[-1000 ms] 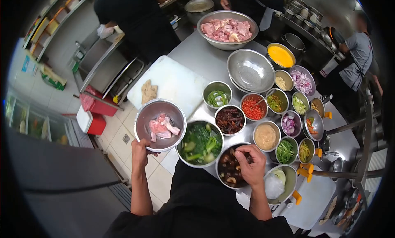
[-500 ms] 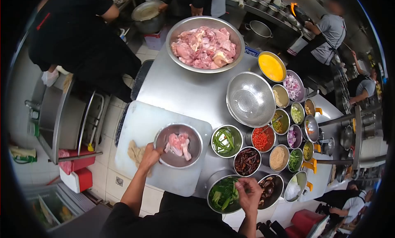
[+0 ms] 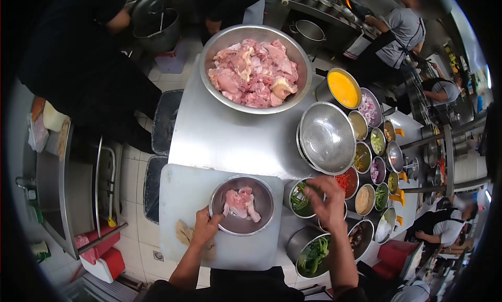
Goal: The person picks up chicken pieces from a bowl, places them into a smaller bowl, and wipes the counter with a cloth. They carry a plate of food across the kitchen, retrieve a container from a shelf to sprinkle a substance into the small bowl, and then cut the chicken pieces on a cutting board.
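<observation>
My left hand grips the rim of a small metal bowl with raw chicken pieces in it, over a white cutting board. My right hand is above and beside a metal container of cut green vegetables, fingers stretched and apart, nothing visible between them. That hand and forearm partly cover a container of chopped red chili and another container behind. A container of leafy greens stands below the right forearm. A tan cloth lies on the board by my left hand.
A large metal bowl of raw chicken stands at the table's far end. Stacked colanders, a pot of yellow liquid and several ingredient containers line the right side. Co-workers stand beyond, one near a flaming pan.
My right hand has moved from the leafy greens container up to the cut green vegetables. My left hand still holds the bowl. The camera view has shifted.
</observation>
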`<action>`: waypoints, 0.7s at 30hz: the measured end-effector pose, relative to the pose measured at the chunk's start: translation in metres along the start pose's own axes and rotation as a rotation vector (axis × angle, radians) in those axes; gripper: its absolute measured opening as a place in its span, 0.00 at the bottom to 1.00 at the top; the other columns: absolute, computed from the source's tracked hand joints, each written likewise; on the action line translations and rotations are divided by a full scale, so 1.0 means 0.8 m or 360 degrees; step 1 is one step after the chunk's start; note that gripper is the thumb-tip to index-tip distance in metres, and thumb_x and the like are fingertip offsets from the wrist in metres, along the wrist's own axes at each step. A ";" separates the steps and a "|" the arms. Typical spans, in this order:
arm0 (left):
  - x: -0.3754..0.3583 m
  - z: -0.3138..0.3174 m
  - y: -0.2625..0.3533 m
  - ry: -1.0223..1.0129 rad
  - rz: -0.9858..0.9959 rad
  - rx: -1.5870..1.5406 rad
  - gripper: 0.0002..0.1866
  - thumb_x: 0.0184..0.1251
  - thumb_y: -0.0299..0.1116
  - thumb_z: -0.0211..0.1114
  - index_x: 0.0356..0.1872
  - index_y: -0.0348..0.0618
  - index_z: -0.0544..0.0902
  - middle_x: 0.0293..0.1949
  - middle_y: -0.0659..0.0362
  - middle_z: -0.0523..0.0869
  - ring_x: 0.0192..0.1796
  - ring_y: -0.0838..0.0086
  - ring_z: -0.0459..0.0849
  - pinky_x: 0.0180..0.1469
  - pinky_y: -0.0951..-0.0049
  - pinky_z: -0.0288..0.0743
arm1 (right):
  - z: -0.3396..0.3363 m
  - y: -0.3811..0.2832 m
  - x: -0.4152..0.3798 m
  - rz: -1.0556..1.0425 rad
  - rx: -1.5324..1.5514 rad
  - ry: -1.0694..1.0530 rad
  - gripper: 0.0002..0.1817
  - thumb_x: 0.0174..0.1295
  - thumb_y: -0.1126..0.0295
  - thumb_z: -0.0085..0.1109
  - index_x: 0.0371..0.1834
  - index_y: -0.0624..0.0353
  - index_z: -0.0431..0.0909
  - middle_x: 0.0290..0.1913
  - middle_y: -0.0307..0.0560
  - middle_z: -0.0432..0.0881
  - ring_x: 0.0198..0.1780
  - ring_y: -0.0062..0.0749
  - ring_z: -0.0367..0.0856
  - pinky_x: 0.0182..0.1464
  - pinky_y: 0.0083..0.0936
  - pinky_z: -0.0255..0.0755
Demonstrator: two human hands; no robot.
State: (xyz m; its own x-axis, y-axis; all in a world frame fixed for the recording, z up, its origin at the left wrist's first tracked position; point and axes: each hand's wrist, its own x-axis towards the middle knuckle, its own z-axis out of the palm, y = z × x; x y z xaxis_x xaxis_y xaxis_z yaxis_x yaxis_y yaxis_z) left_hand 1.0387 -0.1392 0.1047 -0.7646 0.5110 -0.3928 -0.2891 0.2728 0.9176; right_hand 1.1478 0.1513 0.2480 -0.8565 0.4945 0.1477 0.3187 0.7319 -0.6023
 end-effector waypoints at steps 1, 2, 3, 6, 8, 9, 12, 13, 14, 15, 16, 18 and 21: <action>0.002 0.001 -0.004 -0.0015 0.0004 -0.0002 0.13 0.49 0.25 0.56 0.36 0.30 0.81 0.24 0.58 0.82 0.26 0.79 0.77 0.31 0.75 0.72 | -0.001 0.006 0.029 -0.0061 -0.0028 0.0055 0.11 0.50 0.75 0.66 0.38 0.59 0.82 0.38 0.52 0.80 0.39 0.45 0.79 0.41 0.32 0.73; 0.002 0.004 -0.009 0.0040 0.0111 -0.0011 0.12 0.49 0.25 0.57 0.34 0.31 0.80 0.22 0.58 0.81 0.25 0.80 0.76 0.29 0.75 0.71 | 0.000 0.012 0.061 -0.0121 -0.0054 0.0109 0.11 0.51 0.74 0.66 0.38 0.60 0.82 0.38 0.52 0.81 0.40 0.47 0.79 0.42 0.33 0.73; 0.003 0.005 -0.013 0.0094 0.0218 -0.0018 0.10 0.49 0.26 0.58 0.33 0.32 0.80 0.20 0.59 0.80 0.23 0.80 0.75 0.27 0.74 0.70 | 0.002 0.018 0.098 -0.0093 -0.0079 0.0129 0.12 0.50 0.74 0.65 0.39 0.60 0.81 0.38 0.53 0.81 0.42 0.48 0.78 0.44 0.35 0.72; 0.002 0.000 -0.013 0.0024 0.0320 0.0094 0.05 0.47 0.25 0.58 0.26 0.35 0.78 0.15 0.58 0.76 0.19 0.80 0.73 0.23 0.73 0.68 | 0.016 0.042 0.223 -0.0338 -0.0209 0.0242 0.15 0.48 0.76 0.65 0.42 0.60 0.81 0.40 0.53 0.82 0.44 0.50 0.77 0.47 0.37 0.71; 0.003 0.000 -0.015 0.0025 0.0389 0.0128 0.03 0.46 0.25 0.58 0.23 0.36 0.76 0.14 0.58 0.74 0.17 0.77 0.72 0.21 0.72 0.67 | 0.041 0.067 0.305 -0.0588 -0.0320 0.0221 0.17 0.47 0.77 0.63 0.43 0.60 0.80 0.43 0.53 0.81 0.45 0.52 0.77 0.49 0.37 0.71; 0.004 0.000 -0.015 0.0035 0.0456 0.0171 0.02 0.45 0.25 0.57 0.21 0.38 0.74 0.12 0.57 0.72 0.15 0.74 0.71 0.20 0.71 0.66 | 0.051 0.071 0.339 -0.0627 -0.0374 0.0181 0.18 0.46 0.77 0.63 0.44 0.59 0.80 0.44 0.53 0.80 0.46 0.52 0.77 0.49 0.38 0.71; 0.001 0.002 -0.002 0.0102 0.0295 0.0318 0.02 0.43 0.25 0.56 0.18 0.40 0.73 0.11 0.56 0.71 0.13 0.67 0.71 0.19 0.70 0.66 | 0.080 0.075 0.412 -0.0686 -0.0508 -0.0018 0.20 0.45 0.76 0.63 0.46 0.57 0.79 0.46 0.53 0.79 0.48 0.51 0.77 0.50 0.39 0.72; 0.002 0.002 -0.005 0.0112 0.0321 0.0351 0.03 0.42 0.26 0.57 0.17 0.41 0.72 0.11 0.55 0.71 0.12 0.65 0.70 0.19 0.69 0.66 | 0.087 0.078 0.428 -0.0707 -0.0590 -0.0170 0.22 0.44 0.74 0.64 0.47 0.56 0.79 0.47 0.53 0.79 0.49 0.51 0.77 0.51 0.39 0.72; 0.002 0.001 -0.008 0.0107 0.0312 0.0348 0.03 0.42 0.26 0.57 0.17 0.41 0.72 0.11 0.55 0.71 0.12 0.65 0.70 0.19 0.69 0.66 | 0.092 0.084 0.441 -0.0700 -0.0592 -0.0179 0.22 0.44 0.74 0.64 0.47 0.56 0.79 0.47 0.53 0.79 0.49 0.51 0.77 0.51 0.39 0.72; 0.001 0.001 -0.013 0.0126 0.0360 0.0412 0.03 0.41 0.26 0.57 0.17 0.41 0.72 0.11 0.55 0.71 0.13 0.65 0.71 0.18 0.69 0.67 | 0.096 0.091 0.451 -0.0750 -0.0569 -0.0199 0.22 0.43 0.73 0.65 0.46 0.56 0.80 0.46 0.53 0.80 0.47 0.52 0.78 0.50 0.38 0.73; 0.001 0.002 -0.018 0.0146 0.0410 0.0474 0.02 0.41 0.26 0.57 0.17 0.42 0.72 0.12 0.55 0.71 0.13 0.64 0.71 0.18 0.68 0.67 | 0.099 0.099 0.460 -0.0800 -0.0546 -0.0218 0.21 0.41 0.72 0.65 0.45 0.56 0.81 0.45 0.53 0.81 0.45 0.53 0.79 0.49 0.37 0.74; 0.002 0.000 -0.026 0.0123 0.0494 0.0522 0.03 0.42 0.26 0.57 0.16 0.42 0.72 0.12 0.56 0.72 0.13 0.64 0.71 0.19 0.67 0.66 | 0.093 0.107 0.472 -0.0703 -0.0441 -0.0226 0.19 0.42 0.70 0.65 0.42 0.56 0.82 0.41 0.52 0.83 0.41 0.50 0.81 0.47 0.36 0.75; 0.005 0.001 -0.020 0.0102 0.0622 0.0602 0.04 0.43 0.26 0.57 0.15 0.43 0.72 0.13 0.56 0.72 0.13 0.63 0.71 0.19 0.66 0.65 | 0.084 0.121 0.491 -0.0310 -0.0031 -0.0259 0.14 0.46 0.69 0.63 0.38 0.57 0.84 0.34 0.49 0.85 0.35 0.40 0.84 0.43 0.32 0.77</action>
State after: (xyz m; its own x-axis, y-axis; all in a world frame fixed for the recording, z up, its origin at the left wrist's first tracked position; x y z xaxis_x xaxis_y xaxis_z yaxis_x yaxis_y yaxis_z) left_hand 1.0409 -0.1406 0.0880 -0.8104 0.5857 -0.0115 0.2421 0.3528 0.9038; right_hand 0.8146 0.3849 0.1949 -0.9560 0.2627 0.1305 0.1478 0.8156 -0.5594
